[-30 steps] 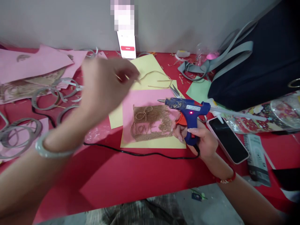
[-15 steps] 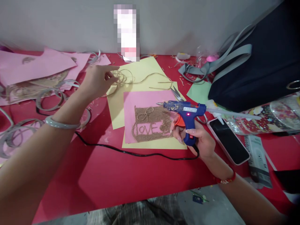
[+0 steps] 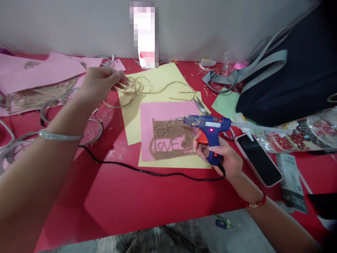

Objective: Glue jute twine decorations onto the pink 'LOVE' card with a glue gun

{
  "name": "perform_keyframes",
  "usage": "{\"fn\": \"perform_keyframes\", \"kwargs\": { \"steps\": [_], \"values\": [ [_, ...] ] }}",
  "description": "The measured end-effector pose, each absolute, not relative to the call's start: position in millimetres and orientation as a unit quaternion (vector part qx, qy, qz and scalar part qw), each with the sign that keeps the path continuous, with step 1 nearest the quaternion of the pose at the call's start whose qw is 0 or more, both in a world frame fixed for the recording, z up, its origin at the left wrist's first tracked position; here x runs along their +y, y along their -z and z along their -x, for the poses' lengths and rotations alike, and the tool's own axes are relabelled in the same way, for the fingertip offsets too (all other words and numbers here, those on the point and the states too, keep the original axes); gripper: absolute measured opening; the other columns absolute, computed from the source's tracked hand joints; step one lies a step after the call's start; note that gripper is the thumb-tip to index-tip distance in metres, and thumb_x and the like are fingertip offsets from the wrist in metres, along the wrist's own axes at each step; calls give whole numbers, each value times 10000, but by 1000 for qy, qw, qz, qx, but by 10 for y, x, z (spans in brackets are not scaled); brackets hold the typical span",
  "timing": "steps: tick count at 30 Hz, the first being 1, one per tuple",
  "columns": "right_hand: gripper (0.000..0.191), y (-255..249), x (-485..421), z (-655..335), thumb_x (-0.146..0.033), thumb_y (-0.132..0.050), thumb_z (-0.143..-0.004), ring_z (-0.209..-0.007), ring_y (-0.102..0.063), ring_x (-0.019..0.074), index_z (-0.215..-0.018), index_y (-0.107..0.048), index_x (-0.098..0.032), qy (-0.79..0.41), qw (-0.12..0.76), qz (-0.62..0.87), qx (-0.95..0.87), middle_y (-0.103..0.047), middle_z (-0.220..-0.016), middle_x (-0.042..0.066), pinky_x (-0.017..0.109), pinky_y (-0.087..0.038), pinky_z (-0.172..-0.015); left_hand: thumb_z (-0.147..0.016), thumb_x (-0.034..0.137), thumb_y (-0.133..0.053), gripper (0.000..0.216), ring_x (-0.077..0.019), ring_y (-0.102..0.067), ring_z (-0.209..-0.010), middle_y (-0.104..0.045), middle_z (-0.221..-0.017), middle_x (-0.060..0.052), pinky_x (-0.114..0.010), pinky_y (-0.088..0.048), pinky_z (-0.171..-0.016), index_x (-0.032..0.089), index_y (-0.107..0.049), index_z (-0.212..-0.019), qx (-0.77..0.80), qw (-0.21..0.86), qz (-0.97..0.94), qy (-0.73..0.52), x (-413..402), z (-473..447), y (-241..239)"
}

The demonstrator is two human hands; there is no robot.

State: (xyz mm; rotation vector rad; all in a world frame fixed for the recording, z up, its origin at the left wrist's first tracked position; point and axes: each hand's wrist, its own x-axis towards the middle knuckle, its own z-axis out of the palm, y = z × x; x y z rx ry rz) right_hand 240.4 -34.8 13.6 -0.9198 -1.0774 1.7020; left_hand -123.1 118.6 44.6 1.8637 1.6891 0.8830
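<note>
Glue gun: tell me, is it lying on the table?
No, the right hand holds the glue gun up by its grip, nozzle over the pink card.

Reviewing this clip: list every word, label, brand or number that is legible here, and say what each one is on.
"LOVE": spelled in twine on the pink card, inside a twine frame under a twine bow.
White label on the blue glue gun held in the right hand: print too small to read.
Packet at the table's right edge: lettering blurred, unreadable.
Upright phone screen by the wall: pixelated, unreadable.
Nothing else carries text.
</note>
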Motion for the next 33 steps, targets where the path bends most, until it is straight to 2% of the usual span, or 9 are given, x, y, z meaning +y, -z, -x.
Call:
{"fn": "perform_keyframes", "kwargs": {
  "steps": [4,6,8,10,13,16,22,33],
  "values": [
    [265,-130,-349,-2413,-329,-661,-793,-591,-509,159,-1015,-738,-205,-693,441,372,-432,-678,-891,57,343,-347,-601,-959,573,-707,439,-43,-512,-759,-728,-873,60,-243,-470,-753,136,-741,-984,612,164,-647,-425,1213,1300,-564],
    [232,-135,-357,-2413,-326,-664,-806,-600,-510,159,-996,-728,-209,-693,429,384,-434,-680,-873,53,336,-341,-597,-996,462,-696,348,-28,-508,-711,-684,-808,65,-211,-437,-697,116,-729,-979,603,166,-637,-451,1129,1282,-602],
    [196,-139,-366,-2415,-325,-665,-816,-603,-497,156,-968,-712,-210,-694,408,401,-438,-672,-831,46,330,-337,-595,-1037,380,-636,301,-34,-530,-693,-653,-761,62,-205,-436,-678,115,-702,-911,596,208,-652,-420,947,1205,-571],
    [187,-132,-371,-2419,-330,-677,-808,-598,-479,151,-946,-698,-206,-695,385,416,-443,-660,-801,38,324,-336,-589,-1049,347,-604,288,-74,-609,-786,-705,-825,33,-230,-481,-757,131,-694,-880,581,254,-695,-340,693,1087,-465],
    [185,-96,-372,-2432,-343,-681,-803,-608,-478,154,-917,-685,-197,-682,361,438,-461,-639,-763,29,319,-340,-577,-1045,408,-588,275,-179,-707,-1003,-792,-1103,-39,-299,-518,-873,171,-727,-1039,537,282,-747,-273,313,924,-256],
    [178,-60,-368,-2447,-347,-662,-818,-628,-481,158,-902,-676,-191,-657,344,467,-482,-609,-723,17,315,-344,-581,-1056,444,-539,302,-235,-724,-1120,-759,-1296,-82,-339,-539,-921,198,-714,-1082,502,312,-761,-268,110,844,-115],
    [197,-86,-361,-2435,-360,-652,-808,-627,-456,150,-898,-680,-187,-629,316,497,-507,-571,-708,7,305,-331,-571,-1034,413,-555,274,-248,-742,-1069,-781,-1219,-100,-377,-564,-963,195,-719,-1064,513,313,-740,-303,137,808,-60],
    [181,-103,-357,-2415,-334,-642,-791,-620,-438,151,-908,-671,-200,-631,311,516,-489,-556,-713,1,304,-342,-566,-1032,363,-528,243,-240,-733,-1047,-787,-1173,-87,-375,-544,-916,203,-710,-1045,505,295,-749,-311,137,785,-32]
  ]
}}
